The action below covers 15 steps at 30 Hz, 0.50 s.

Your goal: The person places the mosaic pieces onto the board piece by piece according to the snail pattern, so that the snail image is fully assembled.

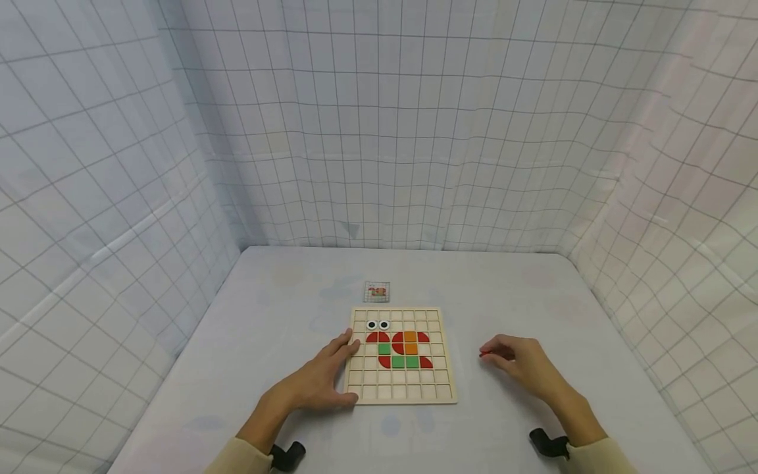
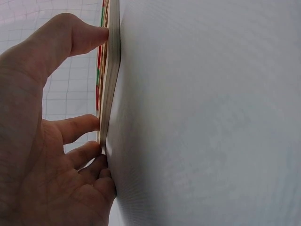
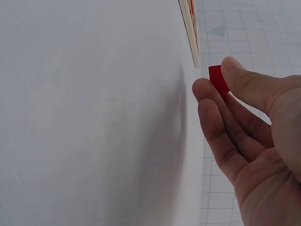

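Observation:
A square wooden grid board [image 1: 379,393] lies flat on the table, with red rounded tiles [image 1: 385,362], green square tiles [image 1: 412,362], orange tiles [image 1: 411,349] and two eye tiles [image 1: 372,325] in its cells. Along the board's left side rests my left hand [image 1: 320,378], fingers spread; its thumb [image 2: 89,37] touches the board near the front corner. To the right of the board, my right hand [image 1: 518,359] pinches a small red tile [image 3: 217,79] between thumb and fingers, above the table. The fingers cover part of this tile, so its full shape is hidden.
A small picture card [image 1: 376,291] with a colored pattern lies just behind the board. White cloth walls [image 1: 367,131] with a dark grid surround the white table [image 1: 284,283] at the back and both sides. Black straps with mounts [image 1: 547,443] sit at both wrists.

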Tool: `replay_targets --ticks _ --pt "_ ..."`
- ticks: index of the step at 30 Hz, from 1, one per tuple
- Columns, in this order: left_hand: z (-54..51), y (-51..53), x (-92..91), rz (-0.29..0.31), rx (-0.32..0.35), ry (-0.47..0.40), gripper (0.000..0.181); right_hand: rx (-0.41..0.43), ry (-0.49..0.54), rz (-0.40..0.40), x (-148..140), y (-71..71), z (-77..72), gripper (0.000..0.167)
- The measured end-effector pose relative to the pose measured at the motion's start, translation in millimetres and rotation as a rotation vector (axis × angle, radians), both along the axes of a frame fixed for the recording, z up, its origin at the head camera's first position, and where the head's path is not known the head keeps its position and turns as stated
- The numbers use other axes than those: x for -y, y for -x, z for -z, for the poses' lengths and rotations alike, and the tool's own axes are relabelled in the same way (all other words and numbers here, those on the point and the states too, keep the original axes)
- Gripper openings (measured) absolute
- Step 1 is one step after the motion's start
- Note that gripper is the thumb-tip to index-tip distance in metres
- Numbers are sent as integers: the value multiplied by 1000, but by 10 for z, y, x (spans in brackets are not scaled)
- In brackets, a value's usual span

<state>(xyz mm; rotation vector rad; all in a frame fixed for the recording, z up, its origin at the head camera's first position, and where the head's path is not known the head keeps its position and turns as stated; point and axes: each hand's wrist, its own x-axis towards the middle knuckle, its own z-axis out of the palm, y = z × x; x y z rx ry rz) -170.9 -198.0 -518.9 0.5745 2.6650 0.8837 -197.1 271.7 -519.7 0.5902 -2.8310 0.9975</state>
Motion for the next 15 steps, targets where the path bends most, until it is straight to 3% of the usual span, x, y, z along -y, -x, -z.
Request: replay_targets --ticks 8,15 --pt "-20 6 5 31 -23 -8 112 -15 8 -28 109 33 -5 17" --pt "16 12 8 12 -9 1 113 -5 31 -61 189 59 -4 18"
